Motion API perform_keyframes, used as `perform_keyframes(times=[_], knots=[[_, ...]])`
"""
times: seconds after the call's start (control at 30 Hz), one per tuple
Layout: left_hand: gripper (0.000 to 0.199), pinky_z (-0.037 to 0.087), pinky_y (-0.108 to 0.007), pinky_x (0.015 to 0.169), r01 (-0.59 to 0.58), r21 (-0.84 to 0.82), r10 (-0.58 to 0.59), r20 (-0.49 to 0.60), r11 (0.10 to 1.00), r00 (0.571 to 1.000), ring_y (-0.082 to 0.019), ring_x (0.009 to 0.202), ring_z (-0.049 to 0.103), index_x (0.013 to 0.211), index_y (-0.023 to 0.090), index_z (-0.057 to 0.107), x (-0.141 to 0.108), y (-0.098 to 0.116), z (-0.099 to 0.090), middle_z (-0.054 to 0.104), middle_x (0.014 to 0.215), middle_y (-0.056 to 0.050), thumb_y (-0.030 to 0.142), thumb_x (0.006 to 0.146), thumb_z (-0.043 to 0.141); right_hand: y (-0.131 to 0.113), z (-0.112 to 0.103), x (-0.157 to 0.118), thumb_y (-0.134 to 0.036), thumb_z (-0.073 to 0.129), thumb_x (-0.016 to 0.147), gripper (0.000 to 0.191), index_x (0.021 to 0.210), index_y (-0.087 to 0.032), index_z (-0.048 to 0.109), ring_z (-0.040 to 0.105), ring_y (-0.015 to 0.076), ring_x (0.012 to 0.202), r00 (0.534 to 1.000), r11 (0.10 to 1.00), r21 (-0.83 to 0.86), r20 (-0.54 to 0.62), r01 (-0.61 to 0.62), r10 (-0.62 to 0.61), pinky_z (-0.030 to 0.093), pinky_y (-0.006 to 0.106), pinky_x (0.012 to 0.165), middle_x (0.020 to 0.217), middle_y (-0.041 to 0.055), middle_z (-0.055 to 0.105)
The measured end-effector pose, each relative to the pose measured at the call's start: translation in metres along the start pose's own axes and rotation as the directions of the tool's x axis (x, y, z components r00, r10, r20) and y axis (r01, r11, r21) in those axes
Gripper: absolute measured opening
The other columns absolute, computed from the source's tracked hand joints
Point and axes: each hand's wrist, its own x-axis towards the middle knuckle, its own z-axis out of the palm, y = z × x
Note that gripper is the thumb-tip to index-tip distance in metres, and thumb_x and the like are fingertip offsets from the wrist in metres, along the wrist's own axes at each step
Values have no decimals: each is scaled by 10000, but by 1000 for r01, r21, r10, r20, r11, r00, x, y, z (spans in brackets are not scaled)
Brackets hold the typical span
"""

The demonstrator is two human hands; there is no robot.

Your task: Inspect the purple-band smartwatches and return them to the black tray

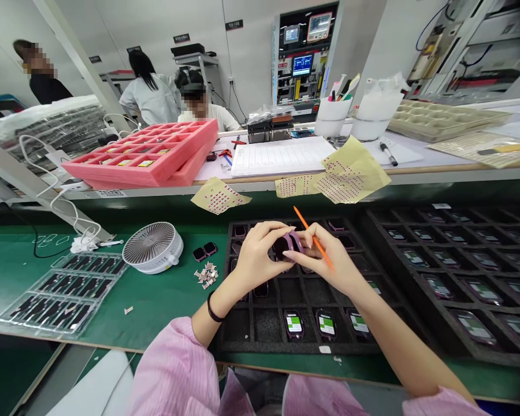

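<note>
Watch [282, 247], purple-framed and dark-faced, up off the near tray [264, 345], between the two hands. A second purple edge shows at its right; one part or two, I cannot tell.

Left hand [256, 254]: narrow grip on the watch's left side, fingers over the top, thumb below. Black band [214, 309] on the wrist, pink sleeve behind.

Right hand [329, 254]: thumb and fingers close in on the watch from the other side. Same hand carries an orange stick [305, 223], slanting up and left past the knuckles, tip clear of the watch.

Near tray is black foam, in square cells. Three lit watches [326, 325] in its front row, green and white on screen; dark ones farther back. Far tray [494, 357], just to the right, holds more.

On the green bench [156, 309], left of the near tray: two dark watches side by side, small pale pieces [207, 276] heaped in front of them, then a round fan [152, 247], then a clear tray [65, 293] of black parts.

Shelf above: pink trays [156, 153], printed sheet [281, 156], yellow sheets [351, 173] over the edge, black pen [389, 154]. Three people beyond it.
</note>
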Motion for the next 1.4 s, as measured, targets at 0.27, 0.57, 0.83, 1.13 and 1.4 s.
perform_keyframes(times=[0.27,0.57,0.83,1.13,1.4], knots=[[606,521,-342,860,112,-220,-99,70,969,993,-218,1083,572,1305,244,505,3,3,-4,585,1187,-103,262,752,754,3,-2,6,-417,774,691,488,627,-220,332,337,84,539,994,981,180,-69,-72,85,365,199,483,621,-75,313],[538,535,-318,824,126,-244,-107,92,961,990,-215,1071,600,1264,242,546,3,6,-9,618,1188,-95,252,764,745,3,-4,5,-400,804,668,488,639,-221,351,445,106,589,991,960,258,-56,-107,125,474,225,543,637,-64,367],[467,544,-311,860,160,-247,-151,55,956,987,-192,988,655,1207,205,579,2,7,-9,669,1154,-86,258,771,736,7,-5,5,-418,748,743,431,661,-221,374,479,109,620,988,946,296,-47,-128,148,572,271,602,672,-55,402],[503,557,-271,792,259,-310,-280,-24,915,960,-166,921,667,1230,199,541,1,-2,-9,654,1152,-81,249,768,734,6,-6,4,-400,703,804,403,655,-224,372,381,101,579,993,945,320,-65,-68,93,600,307,596,673,-55,350],[565,557,-273,778,362,-492,-351,119,792,929,-187,959,662,1317,204,475,-3,-8,-7,659,1106,-88,342,813,691,12,-16,-2,-442,662,830,407,681,-234,346,479,112,579,992,990,143,-123,-20,38,502,250,553,678,-50,401]])
